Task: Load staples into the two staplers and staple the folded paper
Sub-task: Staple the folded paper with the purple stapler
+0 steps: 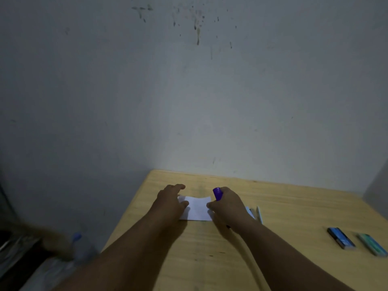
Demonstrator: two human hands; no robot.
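Pale yellow wood with a fine grain makes up the counter [273, 206], which is pushed into a corner against a dull grey-white wall [189, 91] speckled with dark stains high up. The room is dim. Off the counter's left edge, lower down, stands a blurred clear bottle [80, 246] with a blue cap amid dark clutter that cannot be made out. One folded sheet of white paper [197, 207] lies flat near the far middle of the counter, between two bare forearms reaching in from the near edge. The left hand [171, 199] rests on the paper's left end, fingers loosely spread and palm down, pressing it to the wood. The right hand [227, 203] is curled closed around one purple stapler [217, 193], whose front end sticks up out of the fist above the paper's right edge; whether its mouth sits over the paper cannot be told, since the hand hides it. Just right of that hand lies a pale blue object [249, 212], possibly the second stapler, and beside it a thin light stick-like item [260, 215], both partly hidden and too blurred to name. Well apart, toward the right edge, two small flat boxes lie side by side: one blue box [341, 238] and one green box [371, 244], likely staple packs.
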